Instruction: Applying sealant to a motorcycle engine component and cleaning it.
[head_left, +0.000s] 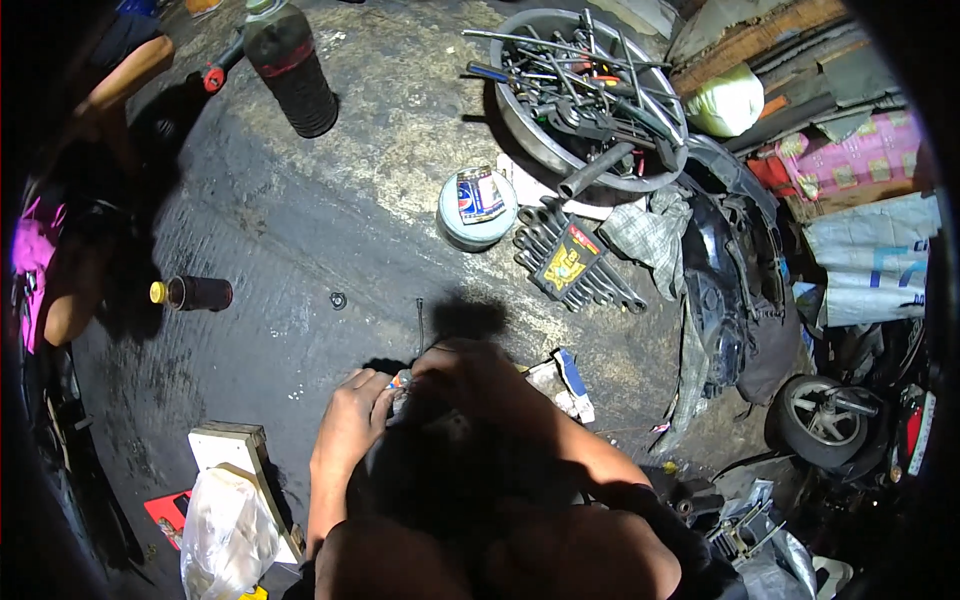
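My left hand (355,415) is at the lower centre, fingers curled against a small orange and blue object (399,382) that I cannot make out. My right hand (460,375) is beside it, bent over the same spot in deep shadow, so its grip is hidden. My head's shadow and dark shapes between my arms hide most of what lies under the hands. A thin dark rod or cable (420,325) lies just beyond them, and a small dark round part (338,300) is to its left. A torn white and blue packet (565,400) lies right of my right hand.
A metal basin of tools (505,100), wrench set (565,260), round tin (465,230), dark bottle (300,100) and small bottle (200,293) surround the workspace. Another person's arm (125,75) shows left. Rags (650,240), a wheel (825,420) stand right, a bagged board (225,450) lower left.
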